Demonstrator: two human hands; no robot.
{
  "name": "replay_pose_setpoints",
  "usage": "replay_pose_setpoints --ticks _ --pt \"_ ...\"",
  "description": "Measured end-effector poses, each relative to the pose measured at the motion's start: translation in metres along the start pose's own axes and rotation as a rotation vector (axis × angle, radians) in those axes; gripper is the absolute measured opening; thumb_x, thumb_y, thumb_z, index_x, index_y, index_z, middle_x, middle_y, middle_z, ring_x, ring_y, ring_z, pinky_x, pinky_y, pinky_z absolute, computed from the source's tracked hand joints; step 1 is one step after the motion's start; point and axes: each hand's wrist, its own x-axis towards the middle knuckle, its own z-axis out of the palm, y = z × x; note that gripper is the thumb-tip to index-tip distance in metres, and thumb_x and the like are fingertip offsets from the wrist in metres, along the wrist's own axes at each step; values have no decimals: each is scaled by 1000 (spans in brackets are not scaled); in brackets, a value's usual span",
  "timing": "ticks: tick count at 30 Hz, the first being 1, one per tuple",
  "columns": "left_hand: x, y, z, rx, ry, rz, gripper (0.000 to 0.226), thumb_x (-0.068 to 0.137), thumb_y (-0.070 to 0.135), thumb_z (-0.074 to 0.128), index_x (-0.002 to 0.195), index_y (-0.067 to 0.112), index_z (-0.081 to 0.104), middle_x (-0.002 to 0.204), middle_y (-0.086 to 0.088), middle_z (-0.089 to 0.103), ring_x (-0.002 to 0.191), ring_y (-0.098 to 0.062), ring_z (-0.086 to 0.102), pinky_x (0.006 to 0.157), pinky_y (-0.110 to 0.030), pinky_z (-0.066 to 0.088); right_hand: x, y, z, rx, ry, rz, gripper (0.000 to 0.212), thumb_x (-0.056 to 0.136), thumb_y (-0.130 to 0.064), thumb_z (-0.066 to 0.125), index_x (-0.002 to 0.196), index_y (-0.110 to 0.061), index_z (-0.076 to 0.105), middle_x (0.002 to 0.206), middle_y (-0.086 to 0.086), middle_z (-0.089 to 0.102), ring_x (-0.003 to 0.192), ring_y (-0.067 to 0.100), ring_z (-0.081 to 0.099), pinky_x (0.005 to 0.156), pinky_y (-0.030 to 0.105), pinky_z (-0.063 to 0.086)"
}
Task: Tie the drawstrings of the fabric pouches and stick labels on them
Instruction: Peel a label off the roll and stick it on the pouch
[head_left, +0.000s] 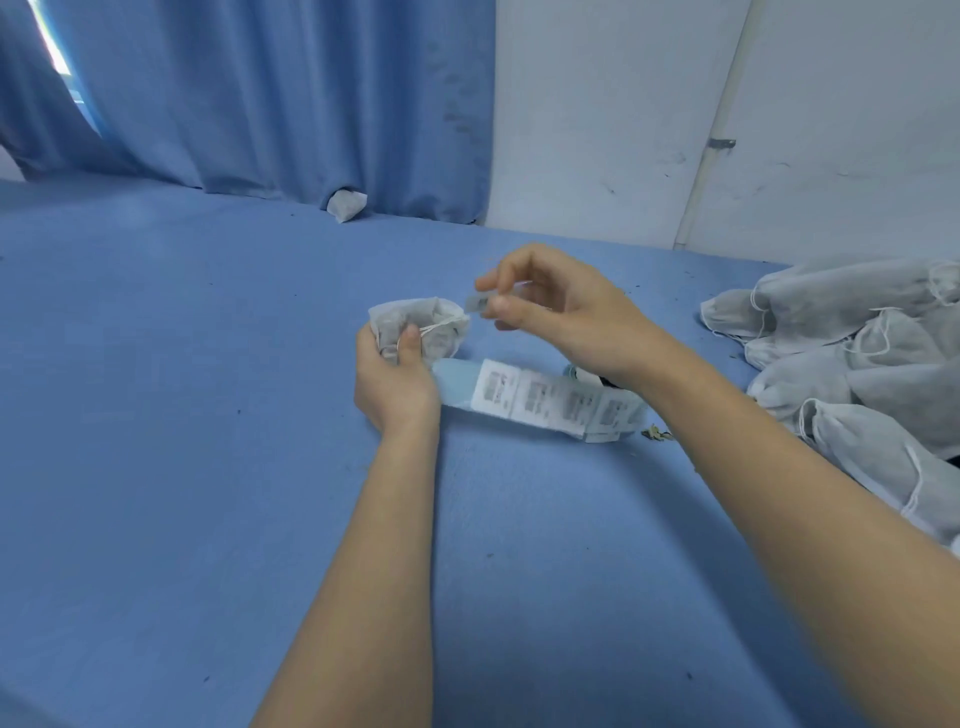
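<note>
My left hand (395, 379) grips a small white fabric pouch (415, 325) with its drawstring pulled across the top, the thumb pressing on its front. My right hand (550, 317) pinches a small label (478, 303) between thumb and forefinger, just right of the pouch and close to its top edge. A strip of printed labels (545, 402) on pale blue backing lies on the blue table (208, 415) under and between my hands.
A heap of white fabric pouches (857, 364) with loose drawstrings fills the right side of the table. One single pouch (345, 205) lies far back by the blue curtain (285, 93). A white wall (727, 104) stands behind.
</note>
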Motion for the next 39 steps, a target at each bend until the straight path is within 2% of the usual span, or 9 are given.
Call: replay_pose_setpoints --ticks 3,7,11,13,16,23,32,36,39 --pt "-1 6 -5 91 2 51 15 95 35 52 95 19 52 81 7 57 66 -18 56 62 -21 42 4 2 3 -10 84 14 18 94 -5 56 88 -22 55 81 -1 56 67 14 59 75 27 55" --pt "2 17 -13 105 12 113 19 92 40 54 91 22 49 71 14 52 78 -19 52 70 -27 37 7 1 8 -89 66 -41 32 94 -5 55 99 -35 65 81 -8 57 69 5 54 76 27 57" --pt "-7 31 -12 -203 -224 7 8 86 32 67 88 26 62 89 4 68 93 -21 66 90 -41 52 11 -1 14 85 130 -16 49 84 -3 69 121 -32 54 71 -13 67 72 10 64 72 24 54" --pt "-14 36 -11 -253 -337 -14 7 83 28 71 88 27 67 92 2 71 92 -19 67 89 -37 53 12 -1 14 97 215 3 51 78 -6 76 116 -30 52 72 -11 71 75 9 67 78 28 54" --pt "-22 41 -9 -340 -449 -68 10 81 20 72 91 22 70 97 -4 72 99 -26 67 90 -41 51 10 -2 14 52 315 5 51 73 -11 81 110 -32 53 69 -13 71 71 2 67 75 14 50" --pt "-29 44 -7 -449 -545 -148 14 90 13 63 103 11 68 106 -12 71 104 -30 66 98 -46 48 6 -7 11 -82 390 12 58 67 -16 85 112 -32 52 88 -12 62 71 14 63 73 28 55" --pt "-34 47 -5 -592 -653 -191 28 96 3 46 120 0 59 116 -15 67 109 -26 64 102 -41 46 13 -10 5 -354 410 33 69 62 -34 88 122 -28 54 96 -8 45 78 -6 45 66 1 35" --pt "-31 48 -8 -792 -666 -317 32 98 9 40 120 -9 55 125 -24 59 119 -32 57 108 -44 39 14 -7 7 -411 447 81 81 59 -40 88 128 -29 47 108 -6 36 81 -7 43 75 19 39" --pt "-33 44 -9 -669 -691 -172 25 93 7 53 113 -7 60 112 -17 68 107 -26 65 98 -36 47 14 -5 5 -406 448 137 89 59 -44 87 134 -27 41 117 -5 24 92 0 41 82 20 37"
